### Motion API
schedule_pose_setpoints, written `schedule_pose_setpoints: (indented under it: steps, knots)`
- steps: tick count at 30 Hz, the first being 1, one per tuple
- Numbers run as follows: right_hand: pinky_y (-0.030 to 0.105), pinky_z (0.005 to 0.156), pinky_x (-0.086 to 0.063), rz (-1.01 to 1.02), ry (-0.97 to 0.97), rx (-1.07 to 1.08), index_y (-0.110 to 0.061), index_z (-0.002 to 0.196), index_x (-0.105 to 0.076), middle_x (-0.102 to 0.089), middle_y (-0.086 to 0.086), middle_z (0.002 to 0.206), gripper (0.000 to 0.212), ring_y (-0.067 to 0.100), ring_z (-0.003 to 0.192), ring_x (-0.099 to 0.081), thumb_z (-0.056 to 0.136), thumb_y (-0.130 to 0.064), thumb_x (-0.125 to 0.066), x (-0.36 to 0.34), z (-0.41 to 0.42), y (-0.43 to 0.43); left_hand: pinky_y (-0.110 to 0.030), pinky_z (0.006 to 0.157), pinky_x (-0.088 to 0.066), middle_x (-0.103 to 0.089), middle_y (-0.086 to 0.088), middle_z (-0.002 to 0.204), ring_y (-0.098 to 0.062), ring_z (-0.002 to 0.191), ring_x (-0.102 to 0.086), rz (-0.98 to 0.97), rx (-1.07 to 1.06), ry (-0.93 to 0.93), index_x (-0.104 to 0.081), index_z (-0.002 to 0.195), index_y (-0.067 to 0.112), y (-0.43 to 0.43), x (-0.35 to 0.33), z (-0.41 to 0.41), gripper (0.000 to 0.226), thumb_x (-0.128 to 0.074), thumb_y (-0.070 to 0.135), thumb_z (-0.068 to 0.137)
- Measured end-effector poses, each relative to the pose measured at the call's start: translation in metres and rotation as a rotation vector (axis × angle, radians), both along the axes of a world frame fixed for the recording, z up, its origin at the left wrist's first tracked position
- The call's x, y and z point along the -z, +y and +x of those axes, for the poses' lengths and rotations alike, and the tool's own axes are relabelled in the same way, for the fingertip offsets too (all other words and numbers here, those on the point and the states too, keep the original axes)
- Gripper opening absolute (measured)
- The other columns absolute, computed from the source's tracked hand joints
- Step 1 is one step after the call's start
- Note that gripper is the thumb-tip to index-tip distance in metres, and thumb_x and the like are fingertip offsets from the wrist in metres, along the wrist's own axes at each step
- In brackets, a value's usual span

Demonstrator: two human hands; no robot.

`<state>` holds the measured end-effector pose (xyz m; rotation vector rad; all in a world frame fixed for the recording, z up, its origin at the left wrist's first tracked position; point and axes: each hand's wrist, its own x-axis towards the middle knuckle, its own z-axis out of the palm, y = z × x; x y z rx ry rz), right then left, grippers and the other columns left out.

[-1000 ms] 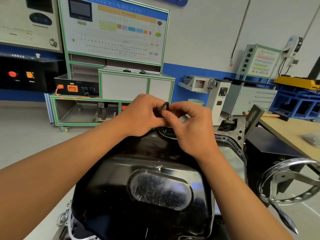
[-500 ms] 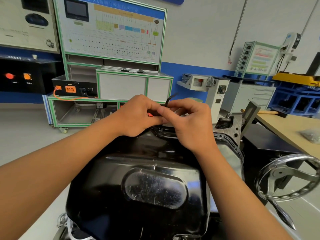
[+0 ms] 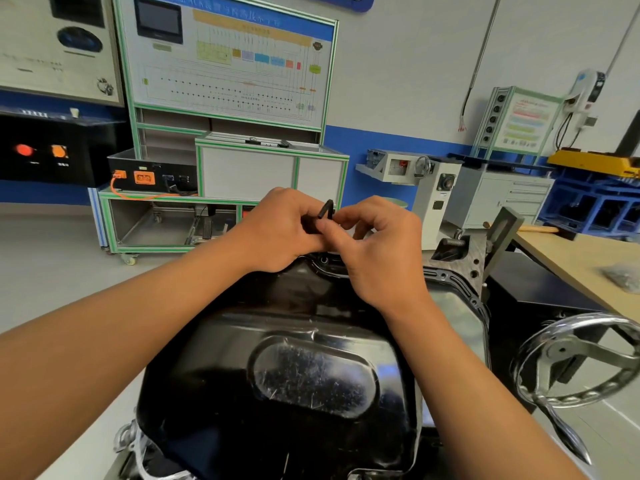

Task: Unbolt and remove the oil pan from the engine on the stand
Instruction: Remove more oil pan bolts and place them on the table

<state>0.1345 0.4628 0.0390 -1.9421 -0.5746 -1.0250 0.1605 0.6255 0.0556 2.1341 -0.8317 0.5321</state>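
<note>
- The black pan sits bolted-side down on the engine, near centre, with its dented bottom facing up.
- A black hex key stands over the pan's far rim, bend uppermost.
- The left hand curls its fingers round the key.
- The right hand pinches the key between thumb and forefinger.
- A chrome handwheel is at near right.
- A wooden bench lies far right.
- A green-framed cabinet stands far behind the hands.

Mostly buried between left hand and right hand at 12 o'clock: black hex key, tip unseen. Cropped at 6 o'clock: oil pan. Cropped at 3 o'clock: handwheel. Unreadable at 11 o'clock: board print.
</note>
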Motion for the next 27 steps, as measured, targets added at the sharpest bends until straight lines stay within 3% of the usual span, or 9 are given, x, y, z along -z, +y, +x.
schedule_pose_setpoints:
  steps: [4, 7, 9, 11, 15, 19, 21, 24, 27]
  knots:
    - [0.027, 0.063, -0.046, -0.044, -0.003, -0.012, -0.015, 0.086, -0.078, -0.063, -0.006, 0.076, 0.006, 0.007, 0.065, -0.054, 0.084, -0.02, -0.079, 0.0002, 0.0006, 0.0002, -0.023, 0.057, -0.042, -0.068, -0.002, 0.066, -0.003, 0.057, -0.05, 0.01, -0.013, 0.012, -0.074, 0.075, 0.015, -0.0001, 0.0018, 0.0002, 0.008, -0.08, 0.014, 0.08]
    - [0.026, 0.067, -0.044, -0.088, 0.017, -0.013, -0.012, 0.095, -0.077, -0.063, -0.003, 0.082, 0.008, 0.011, 0.071, -0.054, 0.091, -0.015, -0.071, -0.0005, 0.0008, -0.0018, -0.022, 0.072, -0.054, -0.076, -0.001, 0.084, -0.009, 0.074, -0.069, -0.003, 0.052, 0.099, -0.076, 0.094, 0.014, 0.0032, 0.0018, -0.0007, 0.007, -0.073, 0.017, 0.089]
    - [0.029, 0.07, -0.045, -0.124, 0.037, -0.033, -0.011, 0.098, -0.076, -0.063, 0.0, 0.086, 0.011, 0.012, 0.075, -0.054, 0.094, -0.012, -0.066, -0.0007, 0.0, -0.0015, -0.044, 0.086, -0.056, -0.077, -0.006, 0.092, -0.031, 0.09, -0.07, 0.022, 0.056, 0.122, -0.076, 0.101, 0.013, 0.0051, 0.0016, 0.0, 0.012, -0.068, 0.017, 0.093]
    - [0.029, 0.071, -0.046, -0.135, 0.044, -0.059, -0.011, 0.1, -0.076, -0.063, 0.0, 0.087, 0.011, 0.011, 0.075, -0.053, 0.095, -0.013, -0.065, -0.0008, -0.0003, -0.001, -0.054, 0.087, -0.053, -0.077, -0.009, 0.091, -0.038, 0.091, -0.069, 0.025, 0.055, 0.122, -0.077, 0.1, 0.012, 0.0055, 0.0007, -0.0002, 0.013, -0.067, 0.017, 0.093]
    - [0.021, 0.064, -0.044, -0.04, 0.014, -0.038, -0.015, 0.086, -0.077, -0.065, -0.003, 0.078, 0.011, 0.005, 0.065, -0.054, 0.085, -0.025, -0.078, -0.0012, 0.0011, -0.0011, -0.041, 0.074, -0.055, -0.072, -0.003, 0.07, -0.017, 0.068, -0.065, 0.0, 0.033, 0.078, -0.076, 0.074, 0.028, 0.0012, -0.0014, -0.0036, 0.022, -0.073, 0.01, 0.087]
    - [0.022, 0.062, -0.047, 0.095, 0.001, -0.04, -0.008, 0.081, -0.079, -0.065, -0.003, 0.067, 0.014, 0.007, 0.061, -0.057, 0.079, -0.022, -0.084, -0.0012, 0.0022, -0.0016, -0.027, 0.056, -0.036, -0.057, -0.015, 0.06, -0.009, 0.055, -0.042, -0.014, 0.009, 0.053, -0.067, 0.067, 0.005, -0.0021, -0.0006, -0.0013, 0.019, -0.078, 0.009, 0.081]
    - [0.021, 0.063, -0.046, 0.081, 0.015, -0.092, -0.009, 0.083, -0.08, -0.066, -0.002, 0.068, 0.008, 0.005, 0.062, -0.057, 0.083, -0.017, -0.081, -0.0018, 0.0017, -0.0023, -0.016, 0.054, -0.036, -0.056, 0.006, 0.052, 0.0, 0.05, -0.043, -0.026, 0.007, 0.045, -0.067, 0.066, 0.012, -0.0016, 0.0003, -0.001, 0.019, -0.08, 0.011, 0.08]
    - [0.014, 0.065, -0.042, 0.035, 0.03, -0.134, -0.01, 0.087, -0.079, -0.064, -0.005, 0.072, 0.006, 0.002, 0.065, -0.055, 0.089, -0.011, -0.074, -0.0025, 0.0015, -0.0033, -0.01, 0.061, -0.044, -0.072, 0.015, 0.07, 0.004, 0.057, -0.057, -0.018, 0.067, 0.094, -0.076, 0.085, 0.025, 0.0014, 0.0003, -0.0044, 0.009, -0.075, 0.016, 0.086]
    - [0.018, 0.066, -0.041, -0.06, 0.047, -0.123, -0.008, 0.091, -0.077, -0.059, -0.002, 0.076, 0.012, 0.005, 0.07, -0.052, 0.094, -0.009, -0.066, -0.0025, 0.0008, -0.0019, -0.032, 0.087, -0.057, -0.077, 0.001, 0.094, -0.017, 0.089, -0.072, 0.022, 0.071, 0.126, -0.077, 0.104, 0.015, 0.0056, -0.0005, -0.0029, 0.015, -0.067, 0.013, 0.093]
